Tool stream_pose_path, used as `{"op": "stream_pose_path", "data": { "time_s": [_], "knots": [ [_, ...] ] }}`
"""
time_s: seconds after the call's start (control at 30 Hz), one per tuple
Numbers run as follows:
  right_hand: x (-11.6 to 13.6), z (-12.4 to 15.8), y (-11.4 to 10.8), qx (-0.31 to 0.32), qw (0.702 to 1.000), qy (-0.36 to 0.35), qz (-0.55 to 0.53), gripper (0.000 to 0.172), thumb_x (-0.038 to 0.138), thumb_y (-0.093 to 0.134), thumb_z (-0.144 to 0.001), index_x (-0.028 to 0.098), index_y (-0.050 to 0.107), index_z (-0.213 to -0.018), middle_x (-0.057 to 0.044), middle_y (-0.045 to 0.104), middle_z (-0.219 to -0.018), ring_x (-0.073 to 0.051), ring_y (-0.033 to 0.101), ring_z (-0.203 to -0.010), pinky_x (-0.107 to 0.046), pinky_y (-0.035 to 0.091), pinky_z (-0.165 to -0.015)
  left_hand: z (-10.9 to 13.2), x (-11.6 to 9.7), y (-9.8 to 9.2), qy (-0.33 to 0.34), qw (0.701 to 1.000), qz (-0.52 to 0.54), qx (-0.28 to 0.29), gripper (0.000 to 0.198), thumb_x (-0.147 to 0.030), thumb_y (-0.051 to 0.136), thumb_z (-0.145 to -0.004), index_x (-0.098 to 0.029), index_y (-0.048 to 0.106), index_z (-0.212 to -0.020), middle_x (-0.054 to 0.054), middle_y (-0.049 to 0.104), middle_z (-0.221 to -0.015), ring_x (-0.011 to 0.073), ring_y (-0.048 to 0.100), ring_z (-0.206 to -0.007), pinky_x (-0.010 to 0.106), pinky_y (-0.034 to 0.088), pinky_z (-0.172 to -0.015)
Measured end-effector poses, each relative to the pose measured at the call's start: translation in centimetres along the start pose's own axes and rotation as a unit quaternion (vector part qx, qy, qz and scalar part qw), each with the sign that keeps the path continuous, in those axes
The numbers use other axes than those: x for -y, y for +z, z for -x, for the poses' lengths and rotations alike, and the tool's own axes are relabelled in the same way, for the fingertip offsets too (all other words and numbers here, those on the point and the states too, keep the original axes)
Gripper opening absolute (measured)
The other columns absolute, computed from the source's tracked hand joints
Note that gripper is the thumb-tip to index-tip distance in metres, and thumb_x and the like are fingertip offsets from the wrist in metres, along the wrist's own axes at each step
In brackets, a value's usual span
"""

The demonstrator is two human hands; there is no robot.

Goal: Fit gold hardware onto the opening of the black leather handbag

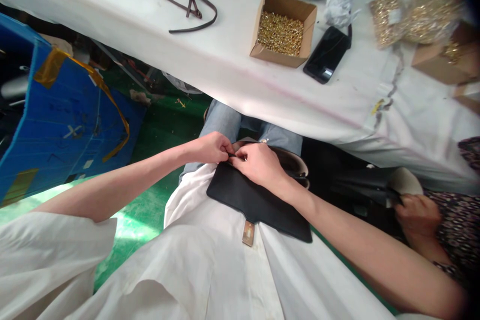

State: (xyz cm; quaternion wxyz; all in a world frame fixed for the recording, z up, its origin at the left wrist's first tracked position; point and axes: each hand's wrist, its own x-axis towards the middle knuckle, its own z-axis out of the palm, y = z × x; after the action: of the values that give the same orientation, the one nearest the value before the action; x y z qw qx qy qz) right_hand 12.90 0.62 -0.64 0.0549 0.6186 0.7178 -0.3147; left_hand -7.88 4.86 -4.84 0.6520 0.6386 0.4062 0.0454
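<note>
Across my lap lies a black leather bag [262, 202], its flap folded toward me with a gold-toned metal clasp [248, 233] on the flap's edge. My left hand [216, 147] is closed in a pinch on a short black strip [231, 154] at the bag's left top corner. Right beside it, my right hand [259, 162] pinches the other end of this strip, fingers bent over the bag's edge. The bag's opening [290, 162] shows a light lining to the right of my right hand. My fingers hide most of the strip.
On the white-covered table [150, 5] are dark straps [195, 10], a cardboard box [283, 30] of gold-coloured hardware, a phone [327, 55] and bagged metal parts [431, 15]. A blue bin [71, 115] stands left. At right, another person's hand [418, 215] holds a black piece [367, 185].
</note>
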Motion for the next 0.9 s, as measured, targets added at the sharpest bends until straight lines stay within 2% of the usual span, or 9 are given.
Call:
{"op": "stream_pose_path", "data": {
  "time_s": [0.17,0.3,0.37,0.5,0.63,0.8,0.9],
  "knots": [
    [-0.1,0.2,-0.1,0.010,1.000,0.006,-0.014,0.026,0.046,0.074,-0.098,0.026,0.087,-0.087,-0.005,0.081,-0.083,-0.024,0.073,-0.080,-0.033,0.040,-0.068,-0.2,-0.2,0.4,0.016,0.998,-0.049,-0.028,0.028,-0.016,0.065,-0.077,-0.018,0.088,-0.092,-0.001,0.077,-0.075,0.0170,0.065,-0.069,0.026,0.041,-0.058],
    [-1.2,0.0,-0.8,0.049,0.994,-0.034,-0.096,0.029,0.045,0.075,-0.097,0.023,0.084,-0.080,-0.002,0.076,-0.074,-0.021,0.066,-0.070,-0.033,0.040,-0.066,-0.1,-0.4,0.6,0.041,0.996,-0.067,-0.031,0.030,-0.014,0.063,-0.079,-0.019,0.089,-0.094,-0.001,0.079,-0.077,0.0172,0.066,-0.071,0.027,0.042,-0.060],
    [-1.6,-0.1,-1.0,0.056,0.989,-0.051,-0.124,0.025,0.042,0.077,-0.094,0.023,0.084,-0.079,0.000,0.074,-0.071,-0.019,0.063,-0.067,-0.033,0.038,-0.063,-0.1,-0.4,0.7,0.045,0.995,-0.072,-0.046,0.032,-0.013,0.063,-0.078,-0.019,0.089,-0.096,0.000,0.080,-0.080,0.0178,0.068,-0.072,0.027,0.043,-0.060],
    [-1.7,-0.2,-0.7,0.006,0.990,-0.033,-0.137,0.013,0.033,0.081,-0.086,0.023,0.087,-0.084,0.000,0.076,-0.072,-0.019,0.066,-0.068,-0.034,0.042,-0.065,0.0,-0.4,0.8,0.039,0.994,-0.077,-0.062,0.035,-0.011,0.062,-0.078,-0.020,0.089,-0.097,0.000,0.079,-0.080,0.0183,0.068,-0.072,0.027,0.044,-0.060],
    [-1.5,0.1,0.0,-0.026,0.991,-0.021,-0.129,0.011,0.032,0.081,-0.085,0.024,0.088,-0.083,-0.003,0.078,-0.075,-0.022,0.069,-0.070,-0.034,0.046,-0.068,0.0,-0.5,0.6,0.033,0.995,-0.079,-0.053,0.033,-0.009,0.063,-0.078,-0.019,0.089,-0.097,0.000,0.080,-0.081,0.0178,0.069,-0.072,0.026,0.045,-0.062],
    [-1.5,0.1,0.2,-0.019,0.992,-0.019,-0.120,0.011,0.033,0.081,-0.084,0.024,0.085,-0.080,-0.004,0.078,-0.075,-0.022,0.068,-0.071,-0.033,0.046,-0.069,-0.1,-0.7,0.5,0.028,0.995,-0.087,-0.045,0.036,-0.007,0.064,-0.078,-0.019,0.089,-0.100,0.000,0.082,-0.083,0.0182,0.071,-0.075,0.026,0.046,-0.063],
    [-1.3,-0.1,0.3,-0.016,0.995,-0.005,-0.103,0.016,0.035,0.079,-0.083,0.025,0.079,-0.072,-0.002,0.074,-0.069,-0.021,0.066,-0.068,-0.034,0.042,-0.067,-0.2,-0.6,0.6,0.033,0.995,-0.086,-0.049,0.035,-0.006,0.064,-0.077,-0.019,0.089,-0.097,0.000,0.082,-0.083,0.0173,0.069,-0.072,0.026,0.045,-0.062]
  ]
}}
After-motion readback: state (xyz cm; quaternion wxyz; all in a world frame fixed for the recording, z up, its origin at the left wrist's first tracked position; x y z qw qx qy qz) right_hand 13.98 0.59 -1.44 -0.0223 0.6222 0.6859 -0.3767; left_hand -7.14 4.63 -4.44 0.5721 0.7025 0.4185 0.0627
